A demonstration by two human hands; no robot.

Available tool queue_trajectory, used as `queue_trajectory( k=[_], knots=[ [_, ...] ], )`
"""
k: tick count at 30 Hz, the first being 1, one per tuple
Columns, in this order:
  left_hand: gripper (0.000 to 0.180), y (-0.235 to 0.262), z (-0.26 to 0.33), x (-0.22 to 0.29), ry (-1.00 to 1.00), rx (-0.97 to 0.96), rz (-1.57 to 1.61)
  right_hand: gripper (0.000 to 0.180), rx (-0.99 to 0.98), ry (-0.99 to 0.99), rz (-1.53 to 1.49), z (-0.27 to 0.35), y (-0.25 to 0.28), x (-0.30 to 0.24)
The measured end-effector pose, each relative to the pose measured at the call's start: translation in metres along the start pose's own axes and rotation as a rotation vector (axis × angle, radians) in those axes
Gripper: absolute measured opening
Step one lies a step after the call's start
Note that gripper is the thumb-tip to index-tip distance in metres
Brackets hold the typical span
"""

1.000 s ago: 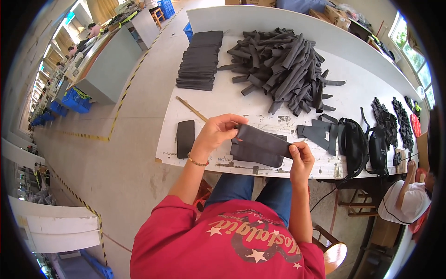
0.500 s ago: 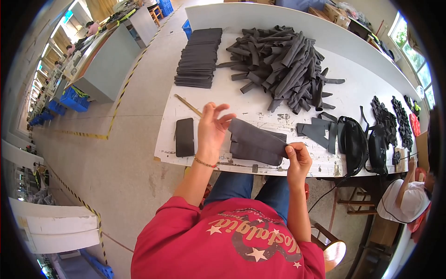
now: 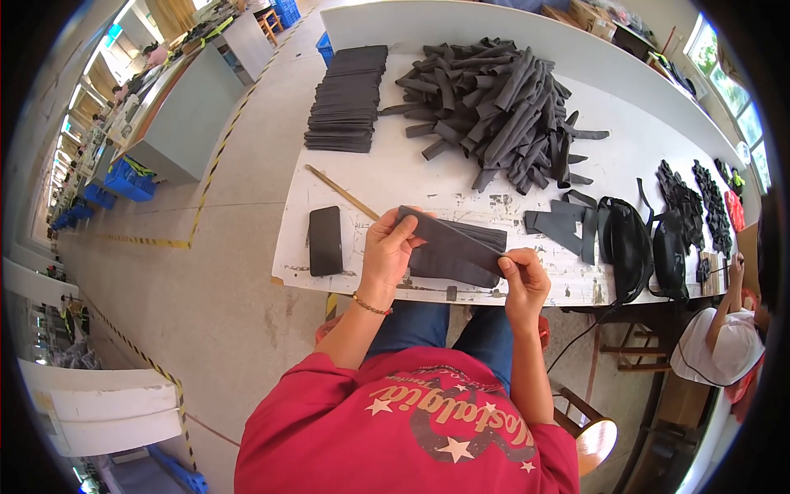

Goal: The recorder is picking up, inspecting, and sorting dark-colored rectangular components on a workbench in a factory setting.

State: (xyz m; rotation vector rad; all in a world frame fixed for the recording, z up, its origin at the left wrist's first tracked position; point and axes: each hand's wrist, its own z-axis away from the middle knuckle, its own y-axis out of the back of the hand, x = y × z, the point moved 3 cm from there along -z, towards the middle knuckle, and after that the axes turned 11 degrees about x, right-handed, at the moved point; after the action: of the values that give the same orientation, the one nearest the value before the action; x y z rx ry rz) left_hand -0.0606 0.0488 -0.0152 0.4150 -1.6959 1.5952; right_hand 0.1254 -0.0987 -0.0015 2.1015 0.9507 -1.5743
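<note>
Head view. I see the left hand (image 3: pixel 390 251) and the right hand (image 3: pixel 524 284) each grasping one end of a dark fabric strip (image 3: pixel 448 245), thumb over fingers, near the front edge of the white table (image 3: pixel 370 177). Whether the strip's lower side touches the surface I cannot tell. I judge it light, soft and limp, neither slippery nor fragile; it is best held by both end corners so that it stays flat. Both forearms reach forward from the body, the left hand somewhat farther from the front edge than the right. Just behind lie layered dark pieces (image 3: pixel 487 237). Toward the left edge lie a phone (image 3: pixel 325 241) and a thin stick (image 3: pixel 339 189); by the far-left corner, a neat stack (image 3: pixel 346 99); along the far edge, a loose heap (image 3: pixel 502 115).
</note>
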Motion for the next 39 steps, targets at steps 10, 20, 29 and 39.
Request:
queue_trajectory(
  k=[10, 20, 29, 39],
  knots=[
    [0.046, -0.048, 0.018, -0.047, 0.268, -0.096, 0.399, 0.006, 0.041, -0.132, -0.008, 0.006, -0.022, 0.004],
    [0.034, -0.035, 0.006, -0.062, 0.296, 0.115, 0.379, 0.016, -0.006, -0.366, 0.131, -0.011, -0.022, 0.017],
    [0.024, 0.012, -0.009, -0.023, -0.031, 0.363, -0.586, 0.014, 0.012, -0.313, 0.224, -0.034, -0.004, 0.037],
    [0.012, 0.028, -0.018, -0.052, -0.909, 0.184, -1.267, 0.014, 0.037, -0.012, 0.625, -0.021, -0.007, 0.076]
  ],
)
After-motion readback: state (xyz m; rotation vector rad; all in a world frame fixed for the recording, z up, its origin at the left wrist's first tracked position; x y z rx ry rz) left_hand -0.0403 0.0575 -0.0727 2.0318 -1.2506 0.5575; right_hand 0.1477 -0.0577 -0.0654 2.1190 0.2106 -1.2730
